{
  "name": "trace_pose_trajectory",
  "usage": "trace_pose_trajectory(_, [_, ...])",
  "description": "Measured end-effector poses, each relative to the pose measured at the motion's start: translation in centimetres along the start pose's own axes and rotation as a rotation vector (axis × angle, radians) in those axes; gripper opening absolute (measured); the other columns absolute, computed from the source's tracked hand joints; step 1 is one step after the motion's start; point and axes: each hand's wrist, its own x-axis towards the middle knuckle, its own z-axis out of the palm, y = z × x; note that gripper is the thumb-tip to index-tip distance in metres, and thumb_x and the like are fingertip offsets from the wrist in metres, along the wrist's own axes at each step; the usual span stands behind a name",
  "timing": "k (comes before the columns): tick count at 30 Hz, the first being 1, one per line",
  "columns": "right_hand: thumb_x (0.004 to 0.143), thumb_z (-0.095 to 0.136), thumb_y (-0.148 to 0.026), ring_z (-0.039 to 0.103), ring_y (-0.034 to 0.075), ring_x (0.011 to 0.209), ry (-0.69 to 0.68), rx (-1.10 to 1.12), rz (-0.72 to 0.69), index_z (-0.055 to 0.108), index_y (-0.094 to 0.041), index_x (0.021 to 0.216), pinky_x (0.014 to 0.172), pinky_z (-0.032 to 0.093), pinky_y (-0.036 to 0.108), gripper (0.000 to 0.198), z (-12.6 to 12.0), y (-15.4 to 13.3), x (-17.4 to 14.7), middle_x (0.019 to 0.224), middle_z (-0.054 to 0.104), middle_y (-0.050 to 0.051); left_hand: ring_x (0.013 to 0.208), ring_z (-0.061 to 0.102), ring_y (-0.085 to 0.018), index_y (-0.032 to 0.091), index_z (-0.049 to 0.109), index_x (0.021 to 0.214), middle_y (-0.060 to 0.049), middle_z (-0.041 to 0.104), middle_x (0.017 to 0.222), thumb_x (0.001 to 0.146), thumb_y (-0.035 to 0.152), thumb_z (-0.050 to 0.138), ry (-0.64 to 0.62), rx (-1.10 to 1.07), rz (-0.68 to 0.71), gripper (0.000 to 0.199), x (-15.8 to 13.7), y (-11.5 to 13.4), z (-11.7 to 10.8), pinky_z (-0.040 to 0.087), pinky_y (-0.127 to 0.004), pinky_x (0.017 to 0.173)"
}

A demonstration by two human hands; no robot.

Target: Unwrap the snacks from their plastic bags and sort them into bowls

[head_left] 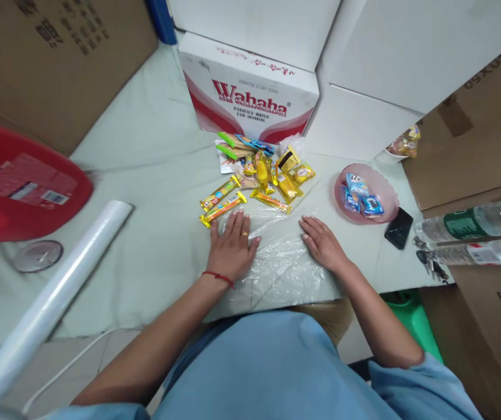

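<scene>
A clear plastic sheet or bag (277, 274) lies flat and wrinkled at the table's front edge. My left hand (232, 248) rests palm down on its left side, fingers spread, with a ring and a red cord bracelet. On the right side my right hand (323, 242) lies flat, fingers stretched forward at the sheet's edge. Neither hand holds anything. Just beyond my left fingertips are yellow snack bars (224, 207), and one more bar (271, 201) lies to their right. Behind them is a pile of yellow-wrapped snacks (263, 168) with green-ended packets (233, 146).
A pink bowl (340, 201) holds blue snack packets, with a phone (398, 228), keys (430, 262) and bottles (487, 221) to its right. A Wahaha carton (250, 96) stands behind the pile. At left are a plastic film roll (66, 286) and a red container (27, 181).
</scene>
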Motion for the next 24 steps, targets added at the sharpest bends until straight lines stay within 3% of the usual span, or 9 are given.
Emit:
trace_pose_trajectory(3, [0.109, 0.041, -0.039, 0.065, 0.028, 0.123, 0.101, 0.041, 0.088, 0.072, -0.014, 0.129, 0.110, 0.047, 0.044, 0.044, -2.0, -0.8, 2.8, 0.132, 0.073, 0.017, 0.160, 0.032, -0.032, 0.016, 0.039, 0.163, -0.019, 0.035, 0.171, 0.107, 0.047, 0.034, -0.015, -0.007, -0.006, 0.065, 0.1, 0.1, 0.0, 0.007, -0.067, 0.130])
trace_pose_trajectory(5, [0.109, 0.039, -0.040, 0.067, 0.027, 0.108, 0.192, 0.031, 0.167, 0.073, -0.015, 0.122, 0.102, 0.049, 0.041, 0.044, -3.2, -2.3, 6.2, 0.118, 0.076, 0.016, 0.160, 0.033, -0.032, 0.016, 0.041, 0.162, -0.019, 0.037, 0.170, 0.107, 0.047, 0.033, -0.022, -0.007, -0.007, 0.064, 0.2, 0.1, -0.2, 0.009, -0.067, 0.129])
trace_pose_trajectory(8, [0.109, 0.039, -0.044, 0.064, 0.027, 0.111, 0.272, -0.013, 0.203, 0.073, -0.016, 0.117, 0.099, 0.047, 0.037, 0.045, -3.9, -5.3, 12.0, 0.116, 0.073, 0.015, 0.159, 0.036, -0.031, 0.018, 0.045, 0.160, -0.017, 0.040, 0.169, 0.107, 0.046, 0.031, -0.025, -0.003, -0.015, 0.061, 0.3, 0.1, -0.4, 0.011, -0.067, 0.129])
trace_pose_trajectory(12, [0.106, 0.046, -0.057, 0.065, 0.028, 0.110, 0.196, -0.059, 0.285, 0.073, -0.014, 0.120, 0.092, 0.049, 0.035, 0.053, -3.6, -9.1, 18.1, 0.122, 0.072, 0.018, 0.157, 0.039, -0.030, 0.021, 0.046, 0.160, -0.016, 0.042, 0.168, 0.107, 0.044, 0.032, -0.006, 0.004, -0.025, 0.059, 0.3, 0.1, -0.3, 0.011, -0.066, 0.130])
trace_pose_trajectory(14, [0.103, 0.053, -0.054, 0.068, 0.028, 0.107, 0.108, -0.091, 0.331, 0.075, -0.014, 0.117, 0.089, 0.050, 0.034, 0.048, -3.4, -9.9, 19.8, 0.121, 0.074, 0.019, 0.157, 0.039, -0.031, 0.021, 0.045, 0.160, -0.016, 0.042, 0.168, 0.107, 0.044, 0.034, 0.001, 0.003, -0.018, 0.059, 0.2, 0.1, -0.3, 0.011, -0.066, 0.130])
trace_pose_trajectory(17, [0.100, 0.056, -0.036, 0.070, 0.029, 0.105, 0.073, -0.111, 0.413, 0.077, -0.015, 0.113, 0.085, 0.049, 0.033, 0.032, -3.6, -9.0, 20.6, 0.119, 0.076, 0.018, 0.158, 0.038, -0.031, 0.019, 0.046, 0.160, -0.017, 0.041, 0.169, 0.106, 0.043, 0.037, -0.002, -0.002, -0.013, 0.059, 0.2, 0.2, -0.2, 0.011, -0.066, 0.130])
trace_pose_trajectory(20, [0.096, 0.054, -0.027, 0.069, 0.027, 0.102, 0.123, -0.090, 0.476, 0.079, -0.015, 0.109, 0.084, 0.048, 0.032, 0.030, -4.9, -6.2, 20.0, 0.114, 0.077, 0.017, 0.158, 0.037, -0.031, 0.018, 0.047, 0.159, -0.016, 0.039, 0.169, 0.106, 0.041, 0.038, -0.013, -0.002, -0.018, 0.058, 0.2, 0.2, -0.3, 0.011, -0.066, 0.130])
trace_pose_trajectory(24, [0.096, 0.052, -0.030, 0.065, 0.023, 0.089, 0.264, 0.002, 0.369, 0.077, -0.013, 0.104, 0.081, 0.047, 0.031, 0.031, -7.0, -2.9, 16.6, 0.098, 0.076, 0.012, 0.158, 0.037, -0.031, 0.017, 0.048, 0.158, -0.016, 0.040, 0.169, 0.108, 0.042, 0.032, -0.017, 0.010, -0.015, 0.057, 0.1, 0.1, -0.4, 0.013, -0.066, 0.130])
